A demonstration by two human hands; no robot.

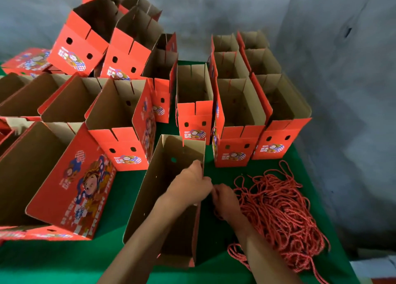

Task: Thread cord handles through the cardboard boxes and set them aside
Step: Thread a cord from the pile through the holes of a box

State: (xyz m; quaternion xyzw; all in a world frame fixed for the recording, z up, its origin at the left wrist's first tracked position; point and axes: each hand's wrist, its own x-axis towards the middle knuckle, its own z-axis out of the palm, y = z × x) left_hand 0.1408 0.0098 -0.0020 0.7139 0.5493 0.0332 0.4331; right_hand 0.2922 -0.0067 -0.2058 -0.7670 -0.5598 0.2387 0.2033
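An open red cardboard box stands on the green table in front of me, brown inside, with a punched hole in its left wall. My left hand reaches inside it and grips the top edge of its right wall. Just outside that wall, my right hand pinches a red cord, fingers curled against the cardboard. A big pile of red cords lies right beside my right hand.
Several open red boxes stand in rows behind: a group at right and one at left, with more stacked at back left. A large box lies at left. The green table ends at right near a grey wall.
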